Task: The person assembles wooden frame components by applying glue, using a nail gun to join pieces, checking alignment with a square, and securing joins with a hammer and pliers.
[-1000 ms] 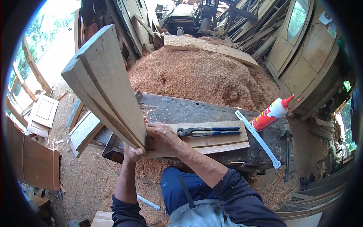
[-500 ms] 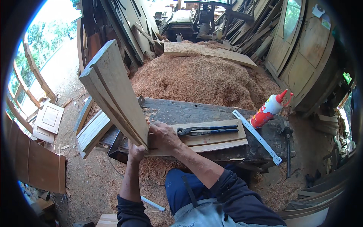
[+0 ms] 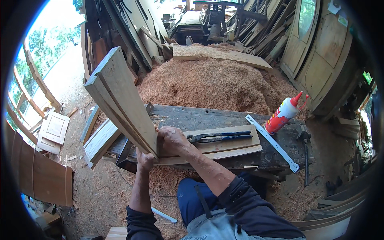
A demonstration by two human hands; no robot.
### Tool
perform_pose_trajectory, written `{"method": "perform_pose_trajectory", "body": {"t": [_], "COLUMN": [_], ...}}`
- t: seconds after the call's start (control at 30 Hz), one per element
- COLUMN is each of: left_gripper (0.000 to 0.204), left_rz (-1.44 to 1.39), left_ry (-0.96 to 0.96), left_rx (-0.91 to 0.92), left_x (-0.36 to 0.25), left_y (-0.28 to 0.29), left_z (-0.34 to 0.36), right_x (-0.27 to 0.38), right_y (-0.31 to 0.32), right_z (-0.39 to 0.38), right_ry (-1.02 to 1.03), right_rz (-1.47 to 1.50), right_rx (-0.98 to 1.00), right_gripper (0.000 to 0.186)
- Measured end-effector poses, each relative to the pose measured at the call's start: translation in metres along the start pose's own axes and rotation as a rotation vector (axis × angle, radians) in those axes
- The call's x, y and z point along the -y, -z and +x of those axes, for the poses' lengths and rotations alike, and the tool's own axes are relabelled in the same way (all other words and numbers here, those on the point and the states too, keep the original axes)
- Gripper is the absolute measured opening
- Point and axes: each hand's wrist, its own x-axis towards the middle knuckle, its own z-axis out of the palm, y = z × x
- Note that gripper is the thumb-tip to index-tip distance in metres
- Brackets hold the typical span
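An upright pale wooden board (image 3: 124, 96) with a grooved edge stands at the left end of a flat board (image 3: 236, 144) on the dark workbench (image 3: 208, 116). My left hand (image 3: 145, 159) grips the upright's lower near corner from below. My right hand (image 3: 173, 140) is closed against its lower right side; some fingertips are hidden. Blue-handled pincers (image 3: 224, 137) lie on the flat board beside my right hand. A white-and-red glue bottle (image 3: 280, 116) and a pale metal strip (image 3: 272, 142) are farther right on the bench.
Another plank (image 3: 102, 142) sticks out left of the bench. A black clamp (image 3: 305, 138) is at its right end. Behind rises a shavings pile (image 3: 208, 84) with a board on it. Doors (image 3: 320, 60) and stacked timber line the sides; loose panels (image 3: 54, 130) lie at left.
The top of the upright board has moved down and to the right since a second ago. Both hands stay at its lower end, and the view has shifted slightly.
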Motion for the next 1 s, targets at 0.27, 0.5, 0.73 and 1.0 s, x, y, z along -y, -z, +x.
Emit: {"method": "perform_pose_trajectory", "body": {"t": [0.27,0.5,0.73,1.0], "left_gripper": [0.110,0.111,0.112,0.111], "left_rz": [-0.150,-0.227,-0.166,-0.060], "left_ry": [-0.025,-0.017,-0.029,-0.032], "left_rx": [-0.002,-0.015,-0.019,-0.009], "left_x": [0.009,0.013,0.011,0.005], "left_y": [-0.003,-0.004,-0.003,-0.001], "left_z": [0.002,-0.001,0.003,0.001], "right_x": [-0.007,-0.006,-0.006,-0.003], "right_y": [-0.001,0.002,-0.006,-0.003], "right_z": [0.002,-0.005,-0.012,-0.022], "right_ry": [0.028,0.089,0.236,0.179], "right_rz": [0.166,0.185,0.231,0.195], "right_rx": [0.033,0.109,-0.051,-0.151], "right_gripper": [0.019,0.021,0.014,0.020]}}
